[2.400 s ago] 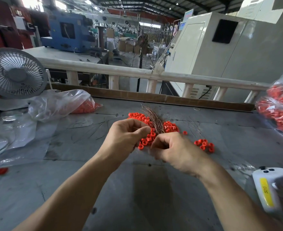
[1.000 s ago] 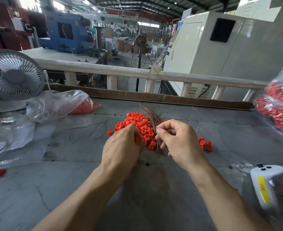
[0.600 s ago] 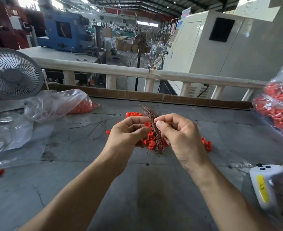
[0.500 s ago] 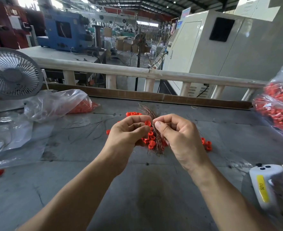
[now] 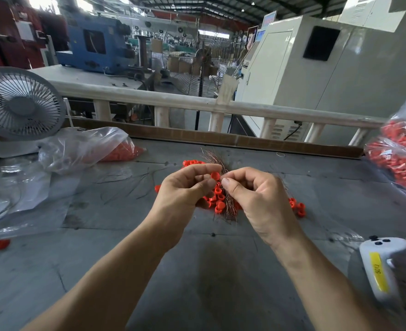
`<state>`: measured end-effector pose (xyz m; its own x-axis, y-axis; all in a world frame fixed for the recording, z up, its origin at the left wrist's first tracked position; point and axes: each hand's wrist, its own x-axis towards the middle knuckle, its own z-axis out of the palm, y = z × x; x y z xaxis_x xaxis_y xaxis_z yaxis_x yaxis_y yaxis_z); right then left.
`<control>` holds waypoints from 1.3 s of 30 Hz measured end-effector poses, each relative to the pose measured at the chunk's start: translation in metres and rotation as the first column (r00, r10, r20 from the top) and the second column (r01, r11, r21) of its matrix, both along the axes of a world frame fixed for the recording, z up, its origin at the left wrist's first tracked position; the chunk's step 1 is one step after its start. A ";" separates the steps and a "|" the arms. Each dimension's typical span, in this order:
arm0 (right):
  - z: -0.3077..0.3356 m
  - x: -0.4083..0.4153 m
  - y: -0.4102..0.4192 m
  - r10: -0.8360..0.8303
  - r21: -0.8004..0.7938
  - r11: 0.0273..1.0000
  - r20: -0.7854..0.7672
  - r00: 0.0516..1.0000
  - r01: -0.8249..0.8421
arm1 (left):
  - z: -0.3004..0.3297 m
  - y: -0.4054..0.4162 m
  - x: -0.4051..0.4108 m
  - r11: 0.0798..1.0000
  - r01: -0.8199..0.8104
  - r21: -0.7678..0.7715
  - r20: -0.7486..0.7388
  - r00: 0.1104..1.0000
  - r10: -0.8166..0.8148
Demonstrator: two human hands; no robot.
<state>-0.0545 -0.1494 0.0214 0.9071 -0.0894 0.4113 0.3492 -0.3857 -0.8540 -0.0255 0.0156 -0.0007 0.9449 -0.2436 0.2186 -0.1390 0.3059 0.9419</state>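
We're pinching one cap point(image 5: 215, 176) between thumb and forefinger of the left hand point(image 5: 185, 189), and it's hanging just above the pile point(image 5: 217, 201) on the counter point(image 5: 221, 271). The right hand point(image 5: 257, 197) is curling in, with thumb and forefinger nipping what we're reading as one strand point(image 5: 221, 175). It's too thin to be sure of. Its tip is touching or just beside the cap. The wire bundle point(image 5: 212, 158) is lying across the pile, fanning out to the far side.

We're judging the step as threading the strand into the cap. To do it well:
- We're aiming to grip the strand close to its tip so it isn't bending on contact.
- We're holding the cap by its sides, so the fingers aren't covering the opening.
- We're lining the tip up with the hole before pushing.
- We're working right over the pile, so a dropped cap is landing among the others.

A few caps point(image 5: 297, 207) are sitting apart to the right, and one stray point(image 5: 1, 244) is lying near left. Bags of caps are sitting far left point(image 5: 85, 149) and right point(image 5: 398, 158).
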 end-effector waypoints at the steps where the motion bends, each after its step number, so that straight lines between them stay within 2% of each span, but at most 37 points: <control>1: 0.000 -0.001 0.000 -0.004 -0.014 1.000 0.001 1.000 0.004 | 0.000 0.000 0.000 1.000 -0.001 0.005 0.004 1.000 0.001; 9: 0.001 -0.001 0.001 -0.051 -0.007 0.999 0.014 0.999 0.051 | 0.000 -0.001 0.000 1.000 -0.001 -0.028 -0.007 1.000 0.001; 20: 0.001 -0.002 0.003 -0.057 0.001 0.998 -0.001 0.998 0.057 | 0.001 -0.003 -0.002 0.998 -0.058 0.011 0.046 0.997 0.057; 39: -0.003 0.003 -0.002 -0.011 0.005 1.000 -0.010 1.000 0.011 | 0.008 0.003 -0.003 0.998 -0.055 0.044 -0.040 0.998 0.057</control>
<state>-0.0516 -0.1510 0.0179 0.9101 -0.1015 0.4018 0.3365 -0.3850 -0.8594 -0.0284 0.0182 0.0073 0.9653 -0.1986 0.1695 -0.1154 0.2578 0.9593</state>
